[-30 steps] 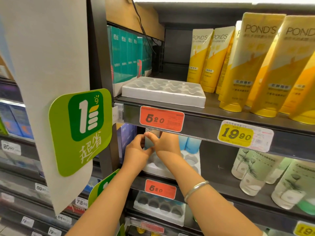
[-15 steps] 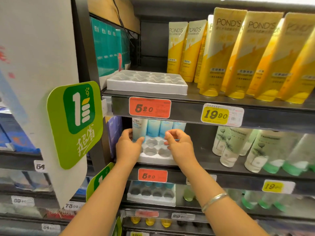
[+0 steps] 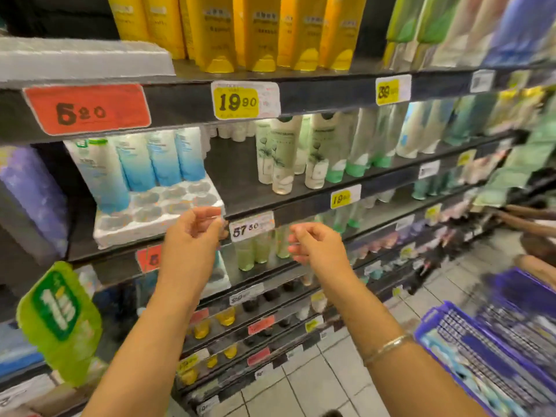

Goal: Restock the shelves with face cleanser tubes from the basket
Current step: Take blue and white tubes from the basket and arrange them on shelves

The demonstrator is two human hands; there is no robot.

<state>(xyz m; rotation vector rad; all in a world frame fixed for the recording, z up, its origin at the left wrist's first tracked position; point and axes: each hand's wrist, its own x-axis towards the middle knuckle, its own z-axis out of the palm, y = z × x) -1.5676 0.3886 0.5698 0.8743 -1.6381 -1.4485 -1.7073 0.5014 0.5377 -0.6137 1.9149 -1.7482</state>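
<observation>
In the white tray (image 3: pixel 156 216) on the shelf, blue-white cleanser tubes (image 3: pixel 156 159) are stood at the back. Just before the tray, the left hand (image 3: pixel 192 236) and right hand (image 3: pixel 316 245) are held, fingers loosely curled, empty. Right of the tray, the purple basket (image 3: pixel 481 353) is seen.

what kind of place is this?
Most likely a shop's skincare aisle: shelves of cleanser tubes, price tags on the shelf edges, and a purple shopping basket on the floor.

I see both arms stretched forward side by side. My left hand (image 3: pixel 192 233) and right hand (image 3: pixel 316 245) hang in front of the shelf edge (image 3: pixel 301 209), fingers loosely curled, holding nothing, well apart.
</observation>
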